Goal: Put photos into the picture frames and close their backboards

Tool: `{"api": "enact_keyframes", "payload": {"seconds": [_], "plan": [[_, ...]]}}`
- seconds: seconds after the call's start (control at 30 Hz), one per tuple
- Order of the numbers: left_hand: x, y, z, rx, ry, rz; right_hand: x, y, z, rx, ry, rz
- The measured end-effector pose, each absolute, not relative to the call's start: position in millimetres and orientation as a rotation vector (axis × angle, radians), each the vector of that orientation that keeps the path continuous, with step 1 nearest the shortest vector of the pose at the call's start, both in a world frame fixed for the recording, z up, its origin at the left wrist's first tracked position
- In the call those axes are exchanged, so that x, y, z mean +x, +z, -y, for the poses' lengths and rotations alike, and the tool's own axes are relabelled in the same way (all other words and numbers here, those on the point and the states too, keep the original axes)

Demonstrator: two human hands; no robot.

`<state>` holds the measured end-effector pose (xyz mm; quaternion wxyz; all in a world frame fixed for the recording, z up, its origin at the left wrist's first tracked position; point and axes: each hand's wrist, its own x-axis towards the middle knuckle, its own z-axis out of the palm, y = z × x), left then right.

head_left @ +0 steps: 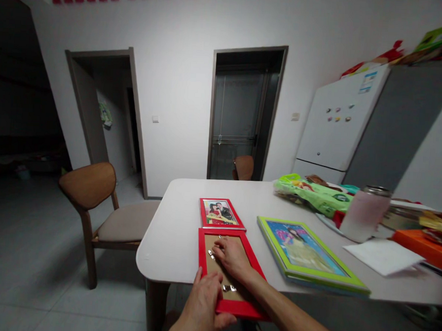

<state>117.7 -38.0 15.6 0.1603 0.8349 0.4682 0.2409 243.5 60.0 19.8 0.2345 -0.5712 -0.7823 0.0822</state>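
Observation:
A red picture frame (201, 253) lies face down at the table's near edge, its brown backing board (217, 269) showing. My left hand (204, 303) grips the frame's near left side, thumb low by the bottom edge and fingers over the side. Over the board, my right hand (233, 257) is closed, its bent fingertips at a small metal clip (211, 255) near the upper left. Another metal clip (229, 288) sits near the bottom of the board. Just beyond, a second red frame (222, 214) lies face up with a photo of two people.
Green picture frames (313, 249) lie stacked at right on the white table (174, 212). Further right are a pink-and-white bottle (366, 215), white paper (384, 255), an orange box (422, 247) and a green bag (316, 192). A wooden chair (90, 186) stands at left.

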Motion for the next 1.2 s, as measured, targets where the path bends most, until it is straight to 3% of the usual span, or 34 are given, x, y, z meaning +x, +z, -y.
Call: {"api": "enact_keyframes", "payload": {"seconds": [0.47,0.8,1.07,1.2], "plan": [[115,4,34,2.411,0.736,-1.315,259,31,-50,-1.550,0.166,2.184],[112,8,37,2.360,0.770,-1.270,285,30,-6,-1.565,0.355,2.149],[107,15,29,1.895,1.184,-1.404,283,62,-14,-1.547,0.351,2.103],[97,22,16,1.521,1.340,-1.234,258,76,-8,-1.484,0.331,2.122]]}}
